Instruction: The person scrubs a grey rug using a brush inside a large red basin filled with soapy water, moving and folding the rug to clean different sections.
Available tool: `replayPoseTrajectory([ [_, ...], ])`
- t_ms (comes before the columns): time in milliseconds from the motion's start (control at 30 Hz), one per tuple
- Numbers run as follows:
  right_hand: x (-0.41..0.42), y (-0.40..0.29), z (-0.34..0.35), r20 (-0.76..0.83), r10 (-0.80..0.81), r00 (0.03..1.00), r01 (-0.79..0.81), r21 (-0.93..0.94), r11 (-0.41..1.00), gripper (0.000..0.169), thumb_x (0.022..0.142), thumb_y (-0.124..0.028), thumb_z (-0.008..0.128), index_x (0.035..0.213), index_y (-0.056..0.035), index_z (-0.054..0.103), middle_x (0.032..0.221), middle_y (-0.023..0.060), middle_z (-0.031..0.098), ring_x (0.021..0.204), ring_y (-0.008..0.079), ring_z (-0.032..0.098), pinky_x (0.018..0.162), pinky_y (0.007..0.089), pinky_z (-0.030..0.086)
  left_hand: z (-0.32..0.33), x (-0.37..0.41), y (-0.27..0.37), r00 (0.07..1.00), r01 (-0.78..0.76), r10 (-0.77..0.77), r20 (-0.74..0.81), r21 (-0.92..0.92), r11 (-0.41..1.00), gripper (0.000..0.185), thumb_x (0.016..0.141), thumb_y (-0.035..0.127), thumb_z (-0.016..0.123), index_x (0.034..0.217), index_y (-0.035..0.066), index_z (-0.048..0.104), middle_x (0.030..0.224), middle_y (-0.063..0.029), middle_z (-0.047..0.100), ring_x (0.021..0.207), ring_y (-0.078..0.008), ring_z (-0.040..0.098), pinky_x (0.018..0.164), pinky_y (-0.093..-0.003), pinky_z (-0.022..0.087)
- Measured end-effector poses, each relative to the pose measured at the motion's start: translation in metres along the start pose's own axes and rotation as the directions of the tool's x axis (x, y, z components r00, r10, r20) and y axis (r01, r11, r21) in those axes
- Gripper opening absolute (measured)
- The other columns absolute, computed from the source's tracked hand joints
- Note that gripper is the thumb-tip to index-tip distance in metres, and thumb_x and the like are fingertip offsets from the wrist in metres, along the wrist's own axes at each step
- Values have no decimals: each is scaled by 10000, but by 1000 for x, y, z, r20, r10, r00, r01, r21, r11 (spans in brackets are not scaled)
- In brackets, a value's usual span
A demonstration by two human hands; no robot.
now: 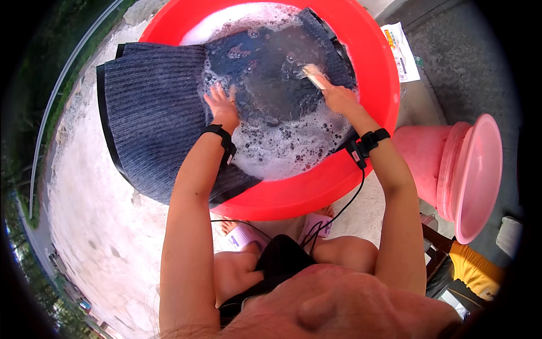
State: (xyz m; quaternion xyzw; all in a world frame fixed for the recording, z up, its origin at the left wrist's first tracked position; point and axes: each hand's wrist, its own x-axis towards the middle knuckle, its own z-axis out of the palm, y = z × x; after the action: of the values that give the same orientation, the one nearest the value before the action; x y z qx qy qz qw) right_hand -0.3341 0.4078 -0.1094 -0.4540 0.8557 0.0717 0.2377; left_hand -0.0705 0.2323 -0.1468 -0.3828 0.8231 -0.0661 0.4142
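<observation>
A dark blue-grey ribbed mat (152, 114) with black edging lies partly under foamy water in a large red basin (271, 203). Its left part hangs out over the basin's rim. Fingers spread, my left hand (223, 108) rests on the mat near the waterline and holds nothing. My right hand (340, 99) grips the pale handle of a brush (314, 77), whose far end dips into the water above the mat. The brush's bristles are hidden. Soap suds (288, 148) float along the near side and the far side of the basin.
Right of the basin, a pink bucket (423, 161) stands beside a pink plastic basin (480, 178). A white printed packet (400, 51) lies by the red rim. Yellow cloth (474, 267) is at lower right. A black cable (338, 212) hangs from my right wristband.
</observation>
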Motion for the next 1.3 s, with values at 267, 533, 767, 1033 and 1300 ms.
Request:
replayPoseTrajectory([
  [267, 19, -34, 35, -36, 90, 995, -81, 210, 974, 632, 965, -252, 474, 1539, -266, 211, 1146, 278, 635, 1083, 444, 616, 937, 506, 484, -8, 1, 7, 999, 5, -6, 54, 27, 1000, 1164, 839, 558, 672, 1556, 127, -136, 1611, -249, 34, 1468, -482, 78, 1125, -638, 163],
  [533, 10, -14, -10, 31, -150, 988, 143, 168, 975, 559, 981, -303, 472, 1503, -394, 293, 1256, 185, 623, 1158, 401, 587, 969, 492, 453, -27, 12, -31, 980, -196, 198, -13, -216, 956, 1229, 695, 667, 747, 1566, 91, 98, 1574, -278, 158, 1433, -432, 252, 1076, -626, 294],
  [767, 102, -2, 13, -222, 71, 973, 30, 421, 906, 561, 983, -339, 428, 1516, -350, 256, 1258, 235, 604, 1160, 442, 567, 1001, 492, 438, -41, 17, -15, 981, -70, 56, -187, -69, 995, 1360, 655, 649, 790, 1563, 79, -47, 1588, -267, 106, 1412, -451, 279, 1080, -637, 268],
  [1033, 113, -102, -15, -156, -205, 966, 232, 177, 957, 506, 1014, -346, 410, 1502, -360, 278, 1101, 207, 673, 1032, 425, 631, 905, 519, 480, -25, 55, -4, 997, 65, -65, -44, 1, 998, 1399, 662, 606, 814, 1548, 75, -129, 1604, -262, 71, 1406, -578, 154, 1086, -640, 240],
  [1300, 178, -58, -25, -214, 154, 965, -86, 297, 951, 508, 1002, -361, 433, 1486, -404, 285, 1199, 215, 637, 1144, 402, 599, 955, 520, 461, -42, 40, 2, 997, 49, -53, -59, -75, 996, 1239, 760, 487, 782, 1565, 104, -79, 1612, -258, -5, 1411, -542, 208, 1070, -647, 248],
])
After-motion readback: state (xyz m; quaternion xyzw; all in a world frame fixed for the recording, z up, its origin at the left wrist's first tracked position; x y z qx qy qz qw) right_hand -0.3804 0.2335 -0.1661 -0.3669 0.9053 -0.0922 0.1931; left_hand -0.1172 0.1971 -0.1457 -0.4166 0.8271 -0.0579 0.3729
